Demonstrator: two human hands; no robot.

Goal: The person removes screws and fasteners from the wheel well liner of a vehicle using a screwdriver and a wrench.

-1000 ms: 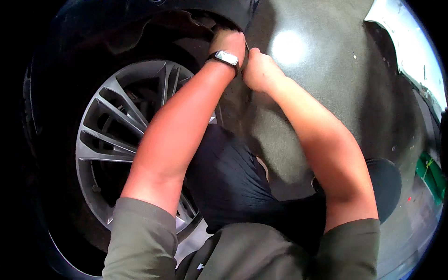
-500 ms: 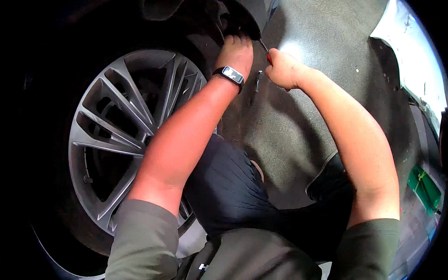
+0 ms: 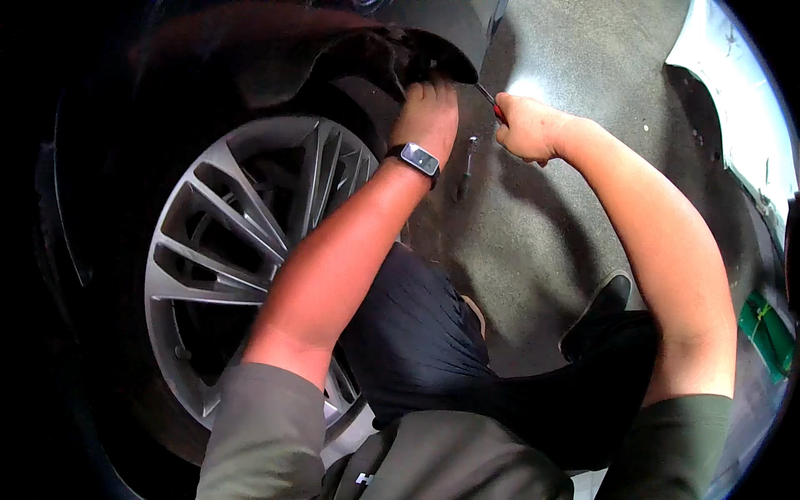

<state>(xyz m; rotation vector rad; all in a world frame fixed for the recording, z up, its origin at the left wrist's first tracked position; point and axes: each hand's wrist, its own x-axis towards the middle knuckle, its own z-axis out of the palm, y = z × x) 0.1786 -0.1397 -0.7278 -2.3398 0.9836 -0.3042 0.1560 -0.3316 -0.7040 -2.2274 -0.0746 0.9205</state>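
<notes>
My right hand [image 3: 531, 127] is closed around the red handle of a slim tool that looks like a screwdriver [image 3: 488, 94]. Its metal shaft runs up and left to the edge of a dark curved panel [image 3: 454, 54] at the front of the car's wheel arch; the tip is hidden behind that edge. My left hand [image 3: 427, 112], below a dark watch band [image 3: 417, 158], reaches up against the same panel from below. Its fingers are stretched out side by side, their tips in shadow at the dark gap. What they touch there cannot be made out.
A grey multi-spoke wheel [image 3: 218, 287] stands close on the left, under my left forearm. On the concrete floor [image 3: 533, 217] lies a ratchet-like tool [image 3: 467, 171]. At the right are a pale panel [image 3: 729, 92] with dark marks and a green object [image 3: 765, 337].
The view has shifted, so the wheel, panel and hands sit lower and further right. More of the arch and my shoe show. Both hands keep about the same place at the panel.
</notes>
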